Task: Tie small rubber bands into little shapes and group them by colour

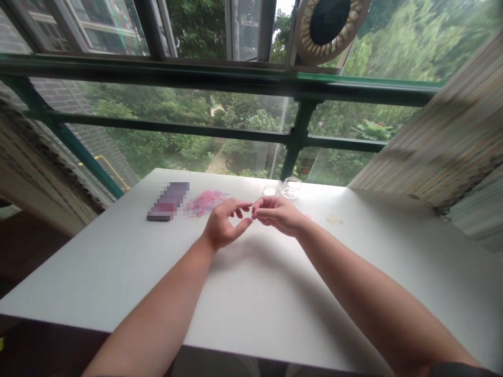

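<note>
Over the middle of the white table (pixel 243 298), both hands meet, apparently at a step of fine fingertip work. The left hand (pixel 223 226) has its thumb and fingers spread apart; the right hand (pixel 278 213) pinches its fingertips together, though whether a tiny piece sits between them I cannot tell. The loose pink strands (pixel 207 202) lie at ten o'clock from the left hand, and clear round containers (pixel 293 183) at twelve to one from the right (a pale yellowish pile (pixel 335 220) sits at three). The next move seems to call for a light, exact left-hand pinch.
</note>
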`<action>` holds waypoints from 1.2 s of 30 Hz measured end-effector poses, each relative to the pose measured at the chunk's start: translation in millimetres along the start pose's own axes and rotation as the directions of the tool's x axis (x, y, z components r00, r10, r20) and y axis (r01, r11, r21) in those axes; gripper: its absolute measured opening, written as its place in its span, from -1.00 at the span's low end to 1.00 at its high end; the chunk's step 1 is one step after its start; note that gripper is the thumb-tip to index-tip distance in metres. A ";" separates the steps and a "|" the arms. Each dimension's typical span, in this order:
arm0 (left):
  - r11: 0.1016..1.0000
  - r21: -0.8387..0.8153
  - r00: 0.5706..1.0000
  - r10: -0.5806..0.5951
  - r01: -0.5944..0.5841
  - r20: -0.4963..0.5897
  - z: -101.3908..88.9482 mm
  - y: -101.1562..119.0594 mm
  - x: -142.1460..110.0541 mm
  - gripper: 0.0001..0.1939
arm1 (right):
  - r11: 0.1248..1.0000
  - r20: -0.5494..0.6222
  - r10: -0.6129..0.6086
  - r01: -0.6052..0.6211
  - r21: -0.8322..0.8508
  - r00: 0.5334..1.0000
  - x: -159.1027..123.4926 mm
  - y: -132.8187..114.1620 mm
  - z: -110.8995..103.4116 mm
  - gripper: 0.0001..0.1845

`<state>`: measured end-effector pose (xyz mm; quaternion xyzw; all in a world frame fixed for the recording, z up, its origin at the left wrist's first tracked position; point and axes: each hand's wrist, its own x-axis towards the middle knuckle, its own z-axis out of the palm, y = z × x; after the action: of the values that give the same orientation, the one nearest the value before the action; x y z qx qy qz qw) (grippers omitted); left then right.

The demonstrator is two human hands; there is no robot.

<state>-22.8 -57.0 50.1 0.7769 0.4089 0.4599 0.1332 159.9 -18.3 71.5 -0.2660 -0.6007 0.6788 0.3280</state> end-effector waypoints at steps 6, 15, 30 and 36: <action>0.981 -0.093 0.984 0.164 -0.169 -0.064 2.6 2.8 -3.0 -0.77 | 0.973 -0.030 -0.024 0.030 0.229 0.999 -10.6 15.6 20.6 -0.72; 0.979 -0.138 0.989 0.150 -0.149 -0.005 2.6 8.0 -1.8 -0.87 | 0.951 -0.152 -0.014 0.060 0.304 0.988 -19.5 34.0 26.5 -0.70; 0.986 0.120 0.981 -0.131 0.114 0.144 3.0 -3.8 0.7 -0.85 | 0.871 -0.151 0.125 -0.181 -0.456 0.981 -70.6 30.3 27.3 -0.86; 0.916 0.318 0.950 -0.291 0.243 0.114 3.6 -30.3 3.1 -0.81 | 0.620 0.007 0.118 -0.068 -0.781 0.993 -85.1 25.5 28.7 -0.82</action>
<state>-34.7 -34.9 32.4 0.7589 0.5644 0.3066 0.1074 189.8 -103.4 47.4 -0.3928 -0.8298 0.3753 0.1277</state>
